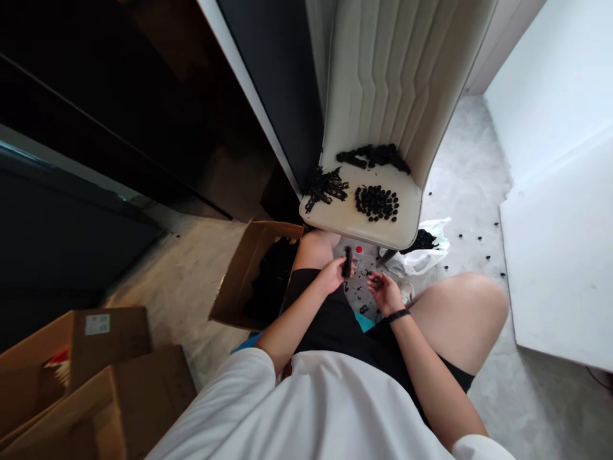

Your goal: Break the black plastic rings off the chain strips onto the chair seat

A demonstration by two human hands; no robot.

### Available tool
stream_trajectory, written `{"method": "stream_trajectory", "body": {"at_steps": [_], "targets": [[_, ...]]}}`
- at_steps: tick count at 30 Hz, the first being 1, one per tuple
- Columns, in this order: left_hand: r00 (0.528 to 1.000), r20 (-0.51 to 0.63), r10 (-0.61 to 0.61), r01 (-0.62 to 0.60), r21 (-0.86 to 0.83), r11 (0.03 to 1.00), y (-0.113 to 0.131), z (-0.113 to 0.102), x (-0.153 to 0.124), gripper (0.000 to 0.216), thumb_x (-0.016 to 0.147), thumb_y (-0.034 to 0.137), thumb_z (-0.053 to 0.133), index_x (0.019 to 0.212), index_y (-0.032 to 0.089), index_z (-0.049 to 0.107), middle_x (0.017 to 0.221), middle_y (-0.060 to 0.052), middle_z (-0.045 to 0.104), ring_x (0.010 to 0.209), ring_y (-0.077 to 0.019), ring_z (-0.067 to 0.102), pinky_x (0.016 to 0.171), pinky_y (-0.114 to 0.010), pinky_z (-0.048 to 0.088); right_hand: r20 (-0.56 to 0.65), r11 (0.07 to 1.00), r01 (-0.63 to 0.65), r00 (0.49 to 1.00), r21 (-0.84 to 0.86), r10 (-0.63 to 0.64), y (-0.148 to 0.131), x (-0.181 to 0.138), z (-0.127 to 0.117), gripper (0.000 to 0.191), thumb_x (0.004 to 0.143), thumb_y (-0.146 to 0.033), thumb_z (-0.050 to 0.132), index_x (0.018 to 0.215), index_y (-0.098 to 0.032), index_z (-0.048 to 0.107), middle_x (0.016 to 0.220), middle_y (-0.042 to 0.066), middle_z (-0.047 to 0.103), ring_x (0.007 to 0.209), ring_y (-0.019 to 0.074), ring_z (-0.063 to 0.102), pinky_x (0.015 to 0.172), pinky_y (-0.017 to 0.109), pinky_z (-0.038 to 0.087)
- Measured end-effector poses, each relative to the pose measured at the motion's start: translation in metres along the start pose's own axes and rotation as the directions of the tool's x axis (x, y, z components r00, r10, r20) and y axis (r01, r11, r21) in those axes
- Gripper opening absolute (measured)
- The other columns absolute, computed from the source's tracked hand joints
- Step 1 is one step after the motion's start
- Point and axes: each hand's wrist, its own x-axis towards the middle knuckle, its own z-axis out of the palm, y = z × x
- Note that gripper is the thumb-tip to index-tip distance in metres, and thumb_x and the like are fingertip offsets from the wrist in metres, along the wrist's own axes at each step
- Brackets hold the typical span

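Pale marbled floor of a room, seen from above by a seated person in a white shirt and black shorts. The landmark is a cream padded chair standing directly ahead of the knees.

- **On the chair seat:** a cluster of round black parts near the front edge, a tangle of black strips at its left corner, and a further heap of black parts against the backrest.
- **Just below the chair's front edge:** the left hand, its grip pressed together on an upright black strip pinched between thumb and fingers. Just to its right is the right hand, palm up, with a black wristband. Its fingers curl over some small dark pieces; whether the grip actually pinches them cannot be told.
- **Left of the chair:** an open cardboard box with dark contents, lying on the floor beside the left forearm.
- **Right of the chair's front leg:** a white plastic bag holding black parts, with loose black pieces scattered on the floor beyond it.
- **Far right of the chair:** a white panel.
- **Far left of the chair:** a dark cabinet and, nearer the viewer, two more cardboard boxes.
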Motion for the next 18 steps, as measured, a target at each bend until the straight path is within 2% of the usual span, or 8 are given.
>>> {"method": "stream_trajectory", "body": {"at_steps": [3,5,7,9,11,14,16,18], "targets": [[0.998,0.018,-0.064,0.065,-0.01,0.998,-0.021,-0.009,0.002,0.027,0.101,0.026,0.057,0.115,0.009,0.073,0.074,-0.004,0.067,0.06,-0.0123,0.062,0.061,-0.025,0.047,-0.087,0.998,0.04,0.996,0.039,-0.036,-0.006,-0.004,-0.01,0.028,0.101,-0.024,0.048,0.085,-0.02,0.071,0.074,0.007,0.077,0.063,0.017,0.074,0.058,0.027,0.06],[1.0,0.019,-0.022,0.021,0.023,1.0,-0.027,-0.011,0.01,0.026,0.102,0.027,0.056,0.114,0.01,0.071,0.074,-0.003,0.068,0.059,-0.0122,0.062,0.06,-0.024,0.045,-0.14,0.998,0.052,0.989,0.037,-0.046,-0.011,-0.008,-0.01,0.032,0.102,-0.023,0.044,0.085,-0.021,0.07,0.073,0.007,0.076,0.064,0.0177,0.074,0.058,0.028,0.061],[0.999,0.019,0.032,-0.033,0.069,0.997,-0.031,-0.01,0.019,0.023,0.101,0.031,0.059,0.111,0.011,0.069,0.073,-0.002,0.069,0.058,-0.0119,0.062,0.059,-0.024,0.042,-0.147,0.998,0.061,0.988,0.015,-0.058,-0.022,-0.011,0.004,0.035,0.102,-0.022,0.04,0.085,-0.021,0.07,0.072,0.007,0.075,0.065,0.0181,0.074,0.059,0.029,0.062],[0.997,0.013,0.078,-0.079,0.117,0.99,-0.033,-0.008,0.027,0.023,0.099,0.035,0.065,0.107,0.013,0.067,0.072,-0.001,0.07,0.057,-0.0111,0.061,0.058,-0.023,0.04,-0.048,0.995,0.097,0.994,-0.018,-0.098,-0.042,-0.01,0.038,0.034,0.102,-0.023,0.04,0.087,-0.021,0.07,0.076,0.008,0.075,0.069,0.0184,0.074,0.064,0.03,0.063],[0.996,0.016,0.092,-0.093,0.136,0.986,-0.035,-0.008,0.031,0.025,0.096,0.037,0.071,0.104,0.014,0.067,0.07,-0.001,0.07,0.056,-0.011,0.06,0.059,-0.023,0.038,0.152,0.981,0.19,0.971,-0.037,-0.183,-0.069,-0.004,0.09,0.031,0.103,-0.029,0.043,0.092,-0.021,0.071,0.085,0.009,0.077,0.079,0.0193,0.076,0.073,0.031,0.064],[0.995,0.041,0.096,-0.101,0.179,0.979,-0.039,-0.011,0.032,0.028,0.093,0.039,0.076,0.103,0.014,0.067,0.069,-0.001,0.071,0.055,-0.0116,0.061,0.06,-0.024,0.039,0.482,0.922,0.383,0.817,-0.045,-0.316,-0.108,0.014,0.172,0.038,0.103,-0.055,0.049,0.112,-0.025,0.071,0.12,0.01,0.078,0.114,0.0243,0.074,0.09,0.038,0.063],[0.993,0.055,0.104,-0.113,0.205,0.972,-0.041,-0.015,0.03,0.028,0.092,0.039,0.076,0.101,0.014,0.067,0.069,-0.001,0.072,0.055,-0.0113,0.061,0.061,-0.024,0.039,0.527,0.888,0.45,0.78,-0.095,-0.338,-0.116,0.027,0.204,0.053,0.099,-0.071,0.045,0.12,-0.029,0.068,0.136,0.01,0.072,0.126,0.028,0.069,0.094,0.045,0.061],[0.99,0.067,0.121,-0.133,0.219,0.967,-0.041,-0.017,0.028,0.027,0.093,0.038,0.075,0.1,0.014,0.066,0.069,-0.001,0.072,0.056,-0.0111,0.061,0.061,-0.024,0.04,0.45,0.859,0.485,0.811,-0.163,-0.373,-0.102,0.034,0.207,0.059,0.095,-0.077,0.044,0.123,-0.03,0.066,0.141,0.01,0.069,0.126,0.029,0.068,0.095,0.047,0.059]]}}
